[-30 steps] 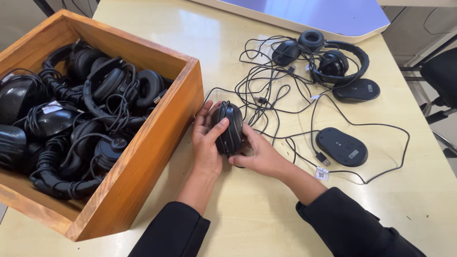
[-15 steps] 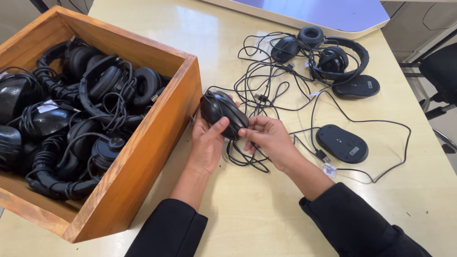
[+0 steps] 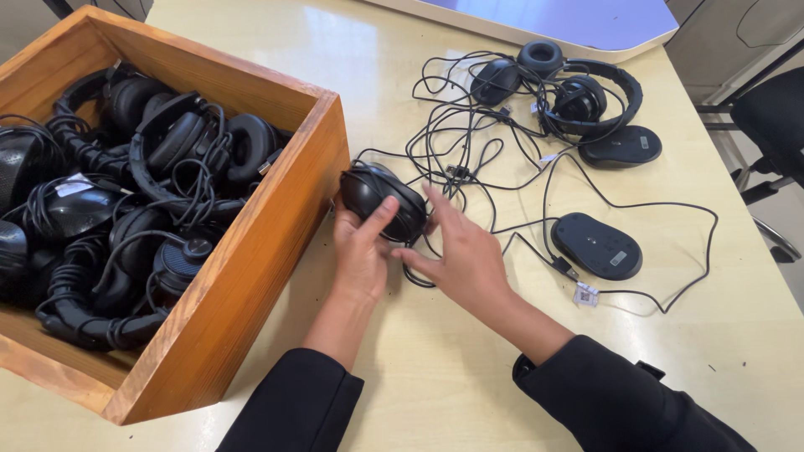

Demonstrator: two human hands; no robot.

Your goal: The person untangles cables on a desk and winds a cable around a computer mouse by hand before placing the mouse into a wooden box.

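Observation:
My left hand [image 3: 362, 251] grips a black wired mouse [image 3: 381, 199] with its cable wound around it, holding it just off the table beside the wooden box [image 3: 276, 226]. My right hand [image 3: 461, 251] is next to the mouse on its right, fingers spread and flat, touching the loose cable by it and holding nothing. A tangle of black cables [image 3: 469, 159] lies on the table just beyond both hands.
The wooden box on the left holds several black headsets [image 3: 184, 142] and mice with coiled cables. On the table to the right lie a black mouse [image 3: 596, 245], another mouse [image 3: 621, 146], a headset [image 3: 586, 96] and a chair [image 3: 775, 125] past the table edge.
My left hand has carried the wrapped mouse leftward toward the box. My right hand has let go of it and opened flat.

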